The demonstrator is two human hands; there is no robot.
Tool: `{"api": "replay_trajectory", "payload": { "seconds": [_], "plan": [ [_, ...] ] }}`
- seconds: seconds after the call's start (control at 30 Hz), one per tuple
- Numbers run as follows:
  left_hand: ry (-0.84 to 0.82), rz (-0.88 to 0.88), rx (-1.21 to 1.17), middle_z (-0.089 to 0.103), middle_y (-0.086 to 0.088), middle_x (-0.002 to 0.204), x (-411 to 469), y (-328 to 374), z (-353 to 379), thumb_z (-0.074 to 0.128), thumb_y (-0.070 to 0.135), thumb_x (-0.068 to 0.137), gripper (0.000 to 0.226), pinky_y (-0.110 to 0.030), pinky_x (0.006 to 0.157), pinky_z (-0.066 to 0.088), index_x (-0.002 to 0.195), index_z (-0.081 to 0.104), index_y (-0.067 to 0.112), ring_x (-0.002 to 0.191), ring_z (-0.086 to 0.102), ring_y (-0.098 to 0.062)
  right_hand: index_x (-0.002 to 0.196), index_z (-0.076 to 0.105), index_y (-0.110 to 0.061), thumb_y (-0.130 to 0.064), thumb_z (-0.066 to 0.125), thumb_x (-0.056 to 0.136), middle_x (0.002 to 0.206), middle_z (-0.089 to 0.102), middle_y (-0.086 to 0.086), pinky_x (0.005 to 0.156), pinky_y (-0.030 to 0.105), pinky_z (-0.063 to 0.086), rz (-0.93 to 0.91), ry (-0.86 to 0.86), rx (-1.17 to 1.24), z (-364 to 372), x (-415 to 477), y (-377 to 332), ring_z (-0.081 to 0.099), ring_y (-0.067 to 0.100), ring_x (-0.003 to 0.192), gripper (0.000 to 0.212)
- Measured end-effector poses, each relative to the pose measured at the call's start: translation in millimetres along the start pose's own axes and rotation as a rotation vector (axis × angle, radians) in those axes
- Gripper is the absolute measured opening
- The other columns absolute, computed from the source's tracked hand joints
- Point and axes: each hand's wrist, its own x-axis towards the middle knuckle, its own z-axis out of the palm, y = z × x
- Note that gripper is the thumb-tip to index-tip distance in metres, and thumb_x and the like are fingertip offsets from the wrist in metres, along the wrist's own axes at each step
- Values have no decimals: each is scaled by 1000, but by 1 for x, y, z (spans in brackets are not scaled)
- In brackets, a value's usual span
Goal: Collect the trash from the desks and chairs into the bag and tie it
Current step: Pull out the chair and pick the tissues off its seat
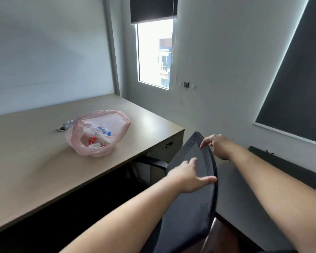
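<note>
1. Fingers (205, 141) of right hand (215, 146) curl over chair back (190, 207) rim, gripping it.
2. Left hand (188, 177) fingers straight, pressed on its front.
3. Pink bag (98, 136), mouth open, trash (97, 138) inside, sits far left on desk (35, 161).

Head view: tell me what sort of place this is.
Likely a small office or study room: a wooden desk, a mesh-backed office chair and a dark roller blind.

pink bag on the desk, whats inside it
Through the open mouth of the pink bag: crumpled white scraps, something blue and a red piece. Whatever lies lower is hidden by that pile and the bag's cloudy plastic.
</note>
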Motion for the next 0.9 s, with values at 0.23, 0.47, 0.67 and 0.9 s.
{"api": "replay_trajectory", "payload": {
  "seconds": [0.23,0.47,0.67,0.9],
  "plan": [
    [-151,-176,110,58,-10,111,-14,33,42,66,48,75,58,-34,75,51,116,49,10,97,61,-31,113,65,-37,8,42,78,135,48,-9,100,28,42,-83,-106,-82,42,-32,40,51,15,119,62],
    [-245,-270,-114,50,-3,133,-30,0,4,73,25,72,77,-41,70,61,141,39,20,106,61,-23,112,61,-37,-22,58,82,123,57,-13,116,42,16,-255,-6,-239,56,-18,8,45,10,126,34],
    [-397,-349,-122,46,-6,140,-61,-42,-19,70,9,78,84,-36,78,55,147,28,31,115,52,-23,103,64,-33,-45,75,60,108,64,-12,91,24,41,-430,-133,-181,62,-10,-27,57,11,106,46],
    [-177,-423,-34,64,7,120,-103,-110,-38,65,13,72,62,-29,83,53,128,53,38,95,62,-12,106,61,-37,-69,71,57,111,64,-10,107,26,20,-431,-172,-11,95,6,-68,48,10,117,60]
  ]
}}
